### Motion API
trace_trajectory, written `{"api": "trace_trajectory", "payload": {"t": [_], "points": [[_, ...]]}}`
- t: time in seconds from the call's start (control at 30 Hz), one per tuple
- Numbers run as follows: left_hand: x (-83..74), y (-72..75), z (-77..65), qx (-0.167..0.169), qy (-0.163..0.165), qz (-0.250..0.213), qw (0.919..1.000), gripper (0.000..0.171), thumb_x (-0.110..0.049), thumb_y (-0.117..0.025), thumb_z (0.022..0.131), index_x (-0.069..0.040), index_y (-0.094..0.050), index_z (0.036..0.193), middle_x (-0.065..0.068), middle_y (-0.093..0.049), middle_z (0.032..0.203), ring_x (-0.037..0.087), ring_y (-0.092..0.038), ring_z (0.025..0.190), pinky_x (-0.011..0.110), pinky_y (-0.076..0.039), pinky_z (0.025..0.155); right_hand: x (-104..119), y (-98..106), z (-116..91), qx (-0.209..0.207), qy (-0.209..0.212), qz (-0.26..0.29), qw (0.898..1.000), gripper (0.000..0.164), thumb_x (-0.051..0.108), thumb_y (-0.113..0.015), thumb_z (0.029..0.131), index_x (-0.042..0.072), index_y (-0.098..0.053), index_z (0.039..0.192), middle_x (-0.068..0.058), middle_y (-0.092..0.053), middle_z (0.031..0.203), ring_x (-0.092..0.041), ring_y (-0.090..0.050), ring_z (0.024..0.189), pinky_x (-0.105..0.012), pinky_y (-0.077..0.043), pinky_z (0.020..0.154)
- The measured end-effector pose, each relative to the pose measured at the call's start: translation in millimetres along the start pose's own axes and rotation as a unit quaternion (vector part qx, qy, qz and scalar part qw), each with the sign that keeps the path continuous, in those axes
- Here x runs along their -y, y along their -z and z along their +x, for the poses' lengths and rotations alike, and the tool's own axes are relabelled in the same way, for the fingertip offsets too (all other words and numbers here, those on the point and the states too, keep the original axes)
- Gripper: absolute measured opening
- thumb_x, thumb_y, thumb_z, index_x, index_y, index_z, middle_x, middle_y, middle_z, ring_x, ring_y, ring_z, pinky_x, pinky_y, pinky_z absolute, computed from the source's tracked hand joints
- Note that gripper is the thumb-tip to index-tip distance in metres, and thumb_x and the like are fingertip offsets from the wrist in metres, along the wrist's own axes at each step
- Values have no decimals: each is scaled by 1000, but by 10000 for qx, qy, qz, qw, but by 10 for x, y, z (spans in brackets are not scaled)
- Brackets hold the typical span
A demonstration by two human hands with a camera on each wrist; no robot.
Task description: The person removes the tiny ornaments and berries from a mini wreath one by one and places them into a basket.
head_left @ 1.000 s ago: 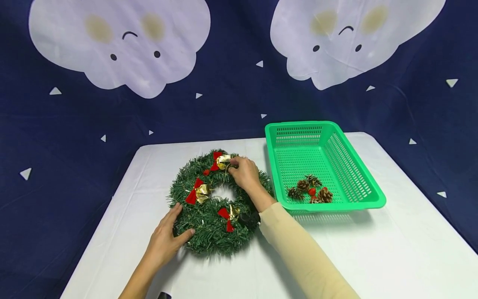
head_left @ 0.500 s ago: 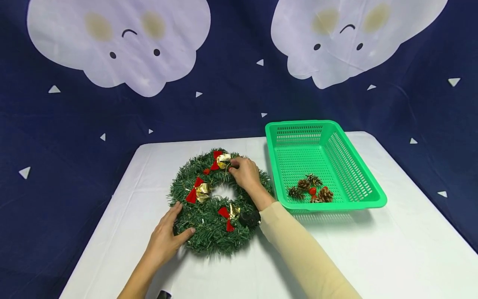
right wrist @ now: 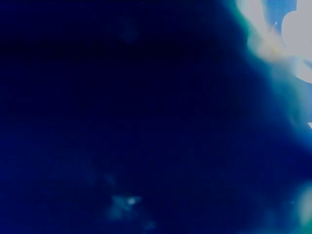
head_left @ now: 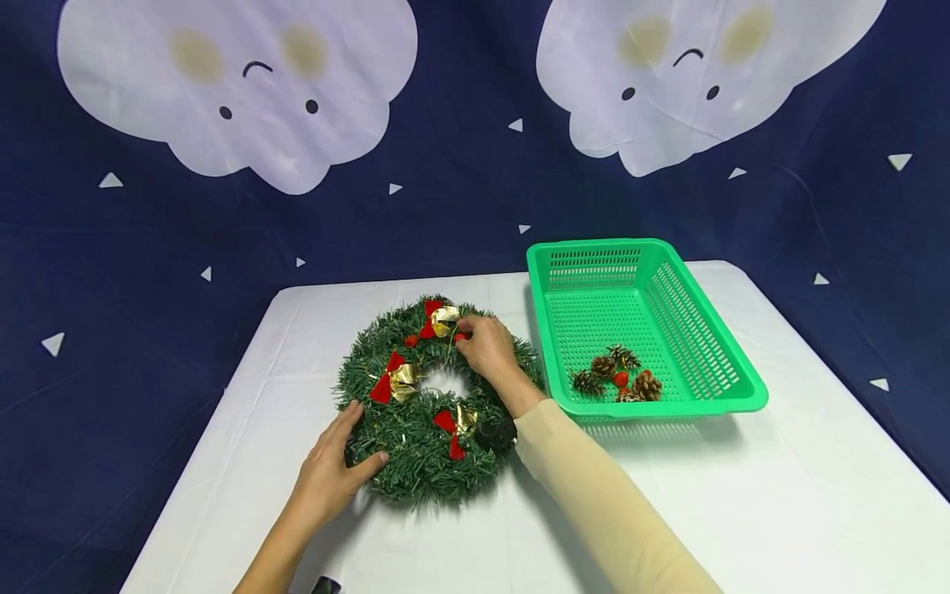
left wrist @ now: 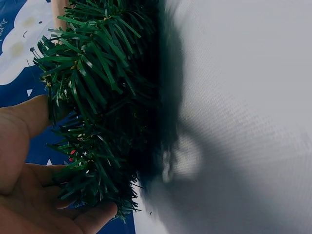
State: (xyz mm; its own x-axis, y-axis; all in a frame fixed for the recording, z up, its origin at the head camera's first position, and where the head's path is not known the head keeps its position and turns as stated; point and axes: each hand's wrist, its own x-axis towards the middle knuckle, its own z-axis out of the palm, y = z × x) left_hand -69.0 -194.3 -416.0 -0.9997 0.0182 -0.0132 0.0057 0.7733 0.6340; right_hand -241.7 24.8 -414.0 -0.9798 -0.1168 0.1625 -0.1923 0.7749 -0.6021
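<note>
A green tinsel wreath (head_left: 426, 474) lies flat on the table, with several red bows (head_left: 387, 380) and gold ribbon pieces on it. My left hand (head_left: 330, 470) rests against its left edge, fingers spread and thumb over the top; the left wrist view shows these fingers (left wrist: 95, 217) against the tinsel. On the wreath's upper right, my right hand (head_left: 487, 346) pinches a small red berry-like ornament (head_left: 461, 337) beside the top gold bell-like ribbon (head_left: 445, 320). Another red berry (head_left: 411, 341) sits left of it. The right wrist view is dark and blurred.
At the right stands a green plastic basket (head_left: 698, 322). Pine cones (head_left: 647, 386) and small red ornaments (head_left: 620, 379) lie in its near part. A white cloth (head_left: 750, 495) covers the table, and a dark blue curtain (head_left: 460, 223) hangs behind.
My right fingers have shifted slightly, so the red ornament at their tips now shows. The left hand, wreath and basket stay in place.
</note>
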Motion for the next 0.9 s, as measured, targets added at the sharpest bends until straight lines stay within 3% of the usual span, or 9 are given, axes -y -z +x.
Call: {"api": "trace_trajectory", "payload": {"t": [0.43,0.9], "points": [[-4,1,-1,-10,-10,-24,10000,81,-35,-67,85,-8,-26,149,13,-20,158,44,-23,141,67,-23,108,-16,-41,-6,-40,86,-262,9996,30,15,-71,83,12,-68,113,-2,-71,111,-26,-62,105,-40,-49,92],[-8,1,2,24,-27,43,10000,81,-36,-67,86,-8,-25,149,14,-19,158,44,-22,141,68,-23,107,-8,-37,-17,-134,-9,12,9999,29,14,-69,84,12,-67,113,-3,-71,112,-24,-62,103,-38,-50,92]]}}
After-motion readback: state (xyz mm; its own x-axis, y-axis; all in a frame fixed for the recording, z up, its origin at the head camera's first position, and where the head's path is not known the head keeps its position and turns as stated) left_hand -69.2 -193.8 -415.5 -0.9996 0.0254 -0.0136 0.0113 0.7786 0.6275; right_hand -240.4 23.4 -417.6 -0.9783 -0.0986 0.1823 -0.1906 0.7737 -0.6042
